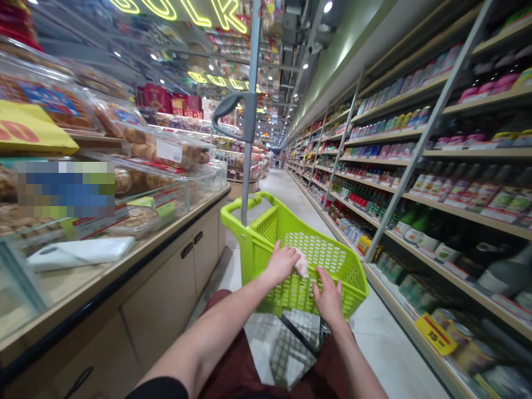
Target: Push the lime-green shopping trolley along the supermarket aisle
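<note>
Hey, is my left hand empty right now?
No, the left hand has its fingers closed on a small pale item just above the near rim of the green basket.

In left hand [282, 263], pale scrap [302, 267] mostly covered by fingers; kind unclear. A pixelated patch [66, 188] masks the display case [166, 191] front. The neon sign [183, 14] is cut by top edge. The shelf bottles [457, 188] are smeared, labels unreadable. The figures at the aisle [276, 162] end are too small.

Pale floor [390, 354] under green basket [266, 244].
</note>
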The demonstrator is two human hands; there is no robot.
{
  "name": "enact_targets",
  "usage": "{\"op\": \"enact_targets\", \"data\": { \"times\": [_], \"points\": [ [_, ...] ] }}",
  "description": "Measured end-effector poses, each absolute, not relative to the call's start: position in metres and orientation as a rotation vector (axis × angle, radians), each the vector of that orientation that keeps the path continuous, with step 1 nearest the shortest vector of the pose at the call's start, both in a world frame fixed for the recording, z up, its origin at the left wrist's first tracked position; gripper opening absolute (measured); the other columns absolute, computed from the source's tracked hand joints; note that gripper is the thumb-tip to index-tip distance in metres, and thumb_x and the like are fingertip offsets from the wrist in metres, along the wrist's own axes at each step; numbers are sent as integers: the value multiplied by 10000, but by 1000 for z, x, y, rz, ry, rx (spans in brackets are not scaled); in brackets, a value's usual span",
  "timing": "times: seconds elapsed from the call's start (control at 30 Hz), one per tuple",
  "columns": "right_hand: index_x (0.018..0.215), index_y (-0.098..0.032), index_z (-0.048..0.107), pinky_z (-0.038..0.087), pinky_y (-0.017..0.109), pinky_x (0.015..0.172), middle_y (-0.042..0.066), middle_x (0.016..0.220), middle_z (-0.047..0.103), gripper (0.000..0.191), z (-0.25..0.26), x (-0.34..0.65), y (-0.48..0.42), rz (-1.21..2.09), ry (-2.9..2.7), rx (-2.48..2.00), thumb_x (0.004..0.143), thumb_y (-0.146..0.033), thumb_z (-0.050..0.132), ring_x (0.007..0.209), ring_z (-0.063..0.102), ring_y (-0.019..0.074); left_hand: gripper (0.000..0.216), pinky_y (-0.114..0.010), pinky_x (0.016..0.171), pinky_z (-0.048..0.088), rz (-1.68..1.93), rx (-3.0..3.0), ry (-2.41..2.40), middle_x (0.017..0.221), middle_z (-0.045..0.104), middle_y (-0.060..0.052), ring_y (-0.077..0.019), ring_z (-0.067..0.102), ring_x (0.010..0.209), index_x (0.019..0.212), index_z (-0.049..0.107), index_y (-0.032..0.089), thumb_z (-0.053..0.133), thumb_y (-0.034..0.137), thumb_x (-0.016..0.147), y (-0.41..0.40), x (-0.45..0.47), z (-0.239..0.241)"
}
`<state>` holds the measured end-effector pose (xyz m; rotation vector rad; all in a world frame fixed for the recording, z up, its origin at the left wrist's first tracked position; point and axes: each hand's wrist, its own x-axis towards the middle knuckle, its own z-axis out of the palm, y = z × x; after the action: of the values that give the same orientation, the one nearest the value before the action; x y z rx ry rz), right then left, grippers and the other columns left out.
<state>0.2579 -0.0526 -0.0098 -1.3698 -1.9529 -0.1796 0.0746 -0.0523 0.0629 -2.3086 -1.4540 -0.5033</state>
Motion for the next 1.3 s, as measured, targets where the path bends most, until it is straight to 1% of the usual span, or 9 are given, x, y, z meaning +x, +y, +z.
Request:
{"op": "enact_targets", "data": {
  "times": [0.1, 0.3, 0.43, 0.53, 0.73, 0.97, 1.03, 1.17, 1.3],
  "points": [
    [1162, -153, 448, 184, 474, 974, 111, 1194, 516, 401, -9, 254, -55, -176, -1931, -1377, 770, -170, 365, 1141, 422, 214, 203, -516, 994, 142, -527, -2196, -1522, 1065, 552, -34, -186, 470, 1010, 994, 504, 238, 420, 179, 819, -56, 56, 70],
    [1155, -154, 462, 185, 470, 975, 114, 1211, 499, 403, -10, 248, -58, -163, -1934, -1366, 763, -171, 372, 1175, 381, 235, 359, -478, 980, 195, -503, -2274, -1516, 1145, 500, -102, -249, 403, 1097, 1046, 505, 184, 512, 382, 747, -66, 89, 65],
    [1168, -154, 452, 184, 472, 973, 110, 1210, 500, 427, -9, 250, -58, -140, -1957, -1373, 751, -142, 365, 1178, 379, 231, 423, -486, 967, 192, -545, -2259, -1609, 998, 566, -95, -249, 471, 984, 995, 538, 164, 466, 492, 737, -62, 114, 62],
    [1169, -148, 451, 189, 468, 971, 113, 1207, 501, 437, -7, 252, -59, -143, -1953, -1379, 742, -126, 359, 1177, 379, 230, 348, -485, 965, 188, -528, -2231, -1642, 889, 589, -73, -221, 504, 892, 935, 566, 167, 433, 445, 773, -56, 117, 63],
    [1167, -154, 456, 179, 460, 988, 94, 1230, 486, 453, -6, 255, -62, -134, -1998, -1348, 728, -98, 356, 1185, 374, 213, 168, -503, 980, 149, -461, -2195, -1575, 881, 583, -52, -212, 486, 885, 850, 578, 186, 468, 282, 767, -55, 82, 70],
    [1159, -169, 465, 141, 457, 1009, 85, 1235, 485, 455, -7, 256, -61, -119, -1979, -1330, 722, -91, 365, 1192, 367, 199, 164, -522, 980, 70, -518, -1965, -1679, 1074, 525, -84, -260, 332, 1109, 892, 545, 175, 422, 180, 783, -67, 4, 103],
    [1154, -169, 468, 145, 465, 1006, 84, 1234, 486, 452, -7, 255, -61, -114, -1977, -1331, 721, -93, 366, 1195, 363, 203, 161, -515, 967, 113, -510, -1965, -1702, 1032, 541, -80, -252, 356, 1075, 888, 540, 171, 415, 179, 787, -65, 1, 105],
    [1148, -167, 474, 161, 480, 994, 95, 1236, 479, 447, -8, 254, -61, -114, -1967, -1338, 721, -96, 365, 1194, 362, 214, 181, -399, 875, 294, -468, -2082, -1690, 847, 572, -64, -209, 450, 896, 837, 565, 178, 401, 240, 795, -58, 27, 93],
    [1149, -174, 471, 164, 474, 992, 96, 1236, 478, 453, -9, 254, -61, -127, -1975, -1334, 716, -91, 371, 1197, 356, 211, 214, -433, 930, 248, -462, -2190, -1605, 874, 571, -58, -216, 449, 923, 879, 574, 189, 423, 305, 780, -55, 62, 77]
  ]
}}
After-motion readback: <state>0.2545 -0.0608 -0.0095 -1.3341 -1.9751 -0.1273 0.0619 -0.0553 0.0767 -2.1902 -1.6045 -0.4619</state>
